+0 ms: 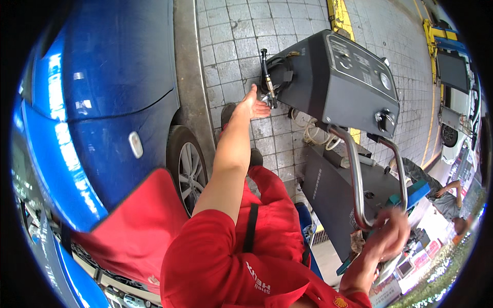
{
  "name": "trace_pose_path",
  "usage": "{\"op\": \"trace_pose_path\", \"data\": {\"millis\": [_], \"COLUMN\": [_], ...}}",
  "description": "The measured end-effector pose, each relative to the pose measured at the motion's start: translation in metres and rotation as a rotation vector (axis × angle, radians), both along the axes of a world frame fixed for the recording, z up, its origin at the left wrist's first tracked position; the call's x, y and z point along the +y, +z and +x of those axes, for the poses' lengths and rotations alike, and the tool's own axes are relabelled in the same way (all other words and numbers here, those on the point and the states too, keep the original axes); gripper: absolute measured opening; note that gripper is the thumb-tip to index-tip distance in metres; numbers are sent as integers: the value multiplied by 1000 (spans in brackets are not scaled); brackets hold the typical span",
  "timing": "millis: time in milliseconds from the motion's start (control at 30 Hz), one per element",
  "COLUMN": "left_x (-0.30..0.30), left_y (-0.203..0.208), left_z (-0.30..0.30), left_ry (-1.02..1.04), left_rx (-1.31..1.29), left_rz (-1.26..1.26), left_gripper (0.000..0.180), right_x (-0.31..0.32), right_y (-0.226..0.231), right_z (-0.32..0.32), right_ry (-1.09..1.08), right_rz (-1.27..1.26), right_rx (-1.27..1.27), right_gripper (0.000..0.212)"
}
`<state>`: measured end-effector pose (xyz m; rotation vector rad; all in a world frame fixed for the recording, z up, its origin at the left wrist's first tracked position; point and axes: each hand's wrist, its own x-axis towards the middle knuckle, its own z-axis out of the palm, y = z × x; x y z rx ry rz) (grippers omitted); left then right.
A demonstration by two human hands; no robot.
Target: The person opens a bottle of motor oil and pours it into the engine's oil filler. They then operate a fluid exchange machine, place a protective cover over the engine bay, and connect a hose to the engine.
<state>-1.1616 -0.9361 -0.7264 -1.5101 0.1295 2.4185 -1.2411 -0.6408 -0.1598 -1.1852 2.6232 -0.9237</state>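
Observation:
My left hand (pixel 251 107) reaches forward with its fingers apart, holding nothing that I can see. Just beyond its fingertips, a slim black and metal tool with a pale band (pixel 268 77) is against the side of a dark grey machine (pixel 303 77); whether they touch is unclear. The machine has a sloping panel with a round gauge and a knob. From its near side comes a bent metal tube handle (pixel 353 164). My right hand (pixel 389 233), smeared by motion, overlaps the near end of this handle. Its fingers look bent, but their grip is unclear.
A blue car (pixel 118 56) with a red cover (pixel 144 215) draped over it stands at left, its wheel (pixel 187 164) beside my arm. A dark cabinet (pixel 328 190) and a pale hose (pixel 313 134) are below the machine. Another person (pixel 436 190) is at far right.

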Motion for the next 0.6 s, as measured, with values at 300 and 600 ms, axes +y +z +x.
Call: {"op": "trace_pose_path", "data": {"millis": [300,600], "left_x": [-4,2], "left_y": [-25,-27], "left_z": [-40,-30], "left_ry": [-291,-430], "left_rx": [152,181], "left_rz": [133,78], "left_gripper": [105,97], "right_x": [-127,-135], "right_y": [-147,-338], "right_z": [88,80], "right_ry": [373,-349], "right_rz": [312,243], "right_rx": [-641,-926], "right_gripper": [21,30]}}
